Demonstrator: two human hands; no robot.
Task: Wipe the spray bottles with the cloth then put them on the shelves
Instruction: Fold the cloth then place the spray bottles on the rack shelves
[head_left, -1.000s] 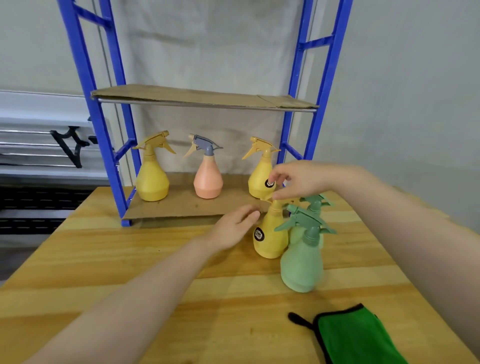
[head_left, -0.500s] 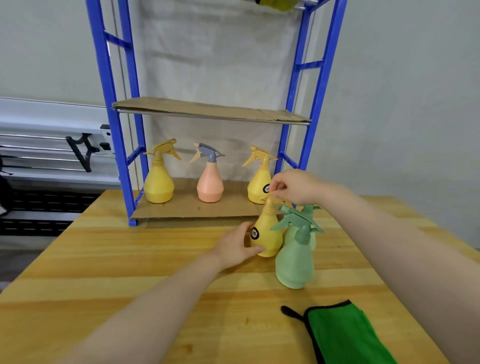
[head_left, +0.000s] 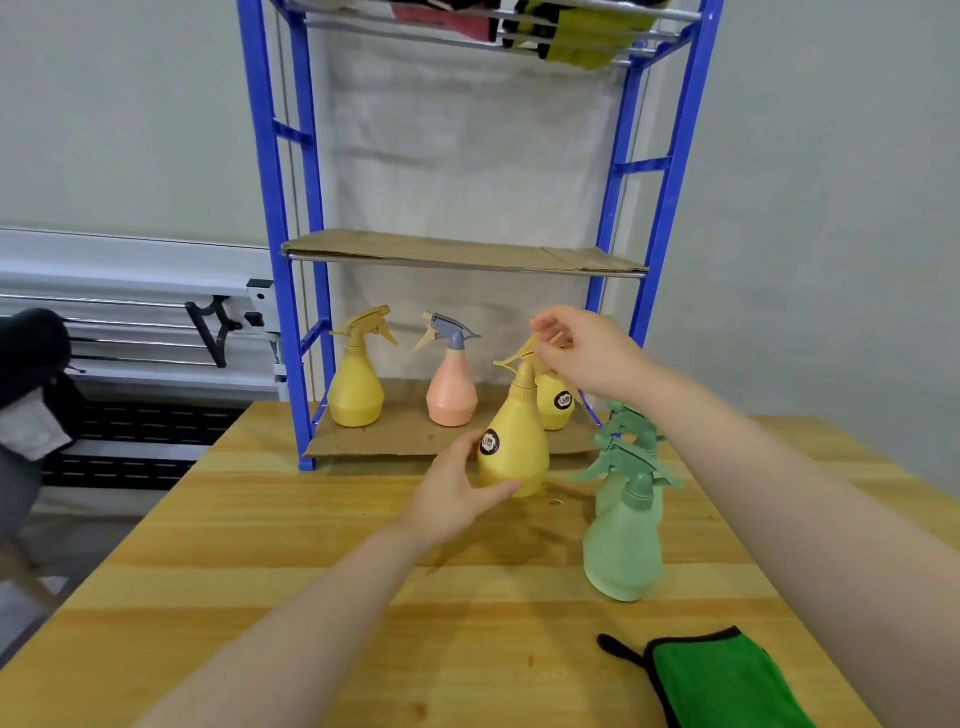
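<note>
Two hands now lift the yellow bottle (head_left: 514, 452) clear of the table (head_left: 311, 545).
Your left hand (head_left: 457, 493) cups its base, your right hand (head_left: 582, 353) pinches the trigger; the cloth (head_left: 727, 680) lies untouched, so wiping comes next.

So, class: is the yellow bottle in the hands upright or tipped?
Roughly upright: the yellow bottle has its base low and nozzle up, held by the left hand and right hand.

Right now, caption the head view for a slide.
Both hands, left and right, hold a yellow spray bottle; green cloth lies unused.
</note>
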